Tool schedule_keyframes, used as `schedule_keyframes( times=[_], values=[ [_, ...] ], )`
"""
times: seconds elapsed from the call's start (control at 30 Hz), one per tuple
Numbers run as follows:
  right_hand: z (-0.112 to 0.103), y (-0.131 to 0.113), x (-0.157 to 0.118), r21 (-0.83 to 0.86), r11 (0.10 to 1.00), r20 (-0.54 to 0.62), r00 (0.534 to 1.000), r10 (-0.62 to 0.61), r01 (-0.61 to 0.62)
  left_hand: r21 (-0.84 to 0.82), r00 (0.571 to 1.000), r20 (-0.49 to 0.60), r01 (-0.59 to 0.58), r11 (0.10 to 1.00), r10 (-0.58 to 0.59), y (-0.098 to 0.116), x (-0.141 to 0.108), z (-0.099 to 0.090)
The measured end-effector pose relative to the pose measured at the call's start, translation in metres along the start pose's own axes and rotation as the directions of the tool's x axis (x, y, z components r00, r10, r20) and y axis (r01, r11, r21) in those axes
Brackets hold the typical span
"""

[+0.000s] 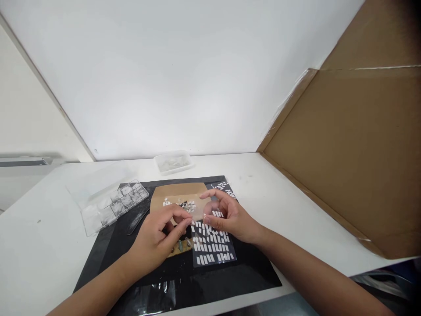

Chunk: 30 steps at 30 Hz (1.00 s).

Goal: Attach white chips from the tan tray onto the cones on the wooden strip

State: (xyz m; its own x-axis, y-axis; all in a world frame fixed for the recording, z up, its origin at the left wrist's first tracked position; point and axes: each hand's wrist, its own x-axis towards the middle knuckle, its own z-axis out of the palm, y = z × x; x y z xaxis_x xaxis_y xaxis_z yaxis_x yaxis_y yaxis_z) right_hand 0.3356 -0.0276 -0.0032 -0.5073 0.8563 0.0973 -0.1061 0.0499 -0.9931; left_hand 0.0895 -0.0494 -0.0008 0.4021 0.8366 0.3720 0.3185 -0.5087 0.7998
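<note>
My left hand [162, 232] is closed, thumb and index finger pinched at the tips on a small white piece [192, 222]. Just to its right, my right hand [230, 215] has its index finger raised and apart from the thumb. Below both hands lies a clear sheet [213, 262] carrying rows of small white rectangular pieces. Partly covered by my left hand is a yellowish strip [180, 252] with a few greyish elongated pieces on it. Behind the hands, a tan paper envelope [179, 189] bears a pile of small white and dark bits [188, 206].
A black mat [184, 285] lies under these things on a white table [26, 237]. At the left sits a clear compartment box [115, 204], near a dark flat tool [136, 223]. A translucent tub [174, 162] stands at the back. Cardboard [355, 145] rises on the right.
</note>
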Motion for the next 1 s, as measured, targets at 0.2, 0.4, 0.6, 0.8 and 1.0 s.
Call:
schedule_keyframes(
  times=[0.2,0.4,0.6,0.8,1.0],
  values=[
    [-0.001,0.0012,-0.0018,-0.004,1.0,-0.007,1.0,0.014,-0.014,-0.045,1.0,-0.025,-0.016,0.999,0.015,0.0005,-0.0009,0.0003],
    [-0.001,0.0013,-0.0011,0.005,1.0,0.0,1.0,0.003,-0.003,-0.111,1.0,-0.03,0.004,0.994,-0.007,-0.0004,-0.0012,0.0011],
    [0.0003,0.0003,-0.001,-0.012,1.0,-0.007,1.0,-0.019,0.018,-0.156,1.0,-0.01,0.023,0.987,-0.025,-0.0011,-0.0014,0.0025],
    [0.002,-0.0007,-0.002,-0.01,1.0,-0.015,1.0,-0.015,0.014,-0.178,0.997,0.032,0.081,0.981,-0.076,0.003,-0.0002,0.0026],
    [0.0035,-0.0005,-0.0024,0.012,1.0,-0.015,1.0,-0.027,0.027,-0.177,0.992,0.085,0.108,0.978,-0.094,0.0028,-0.0022,0.0046]
  ],
)
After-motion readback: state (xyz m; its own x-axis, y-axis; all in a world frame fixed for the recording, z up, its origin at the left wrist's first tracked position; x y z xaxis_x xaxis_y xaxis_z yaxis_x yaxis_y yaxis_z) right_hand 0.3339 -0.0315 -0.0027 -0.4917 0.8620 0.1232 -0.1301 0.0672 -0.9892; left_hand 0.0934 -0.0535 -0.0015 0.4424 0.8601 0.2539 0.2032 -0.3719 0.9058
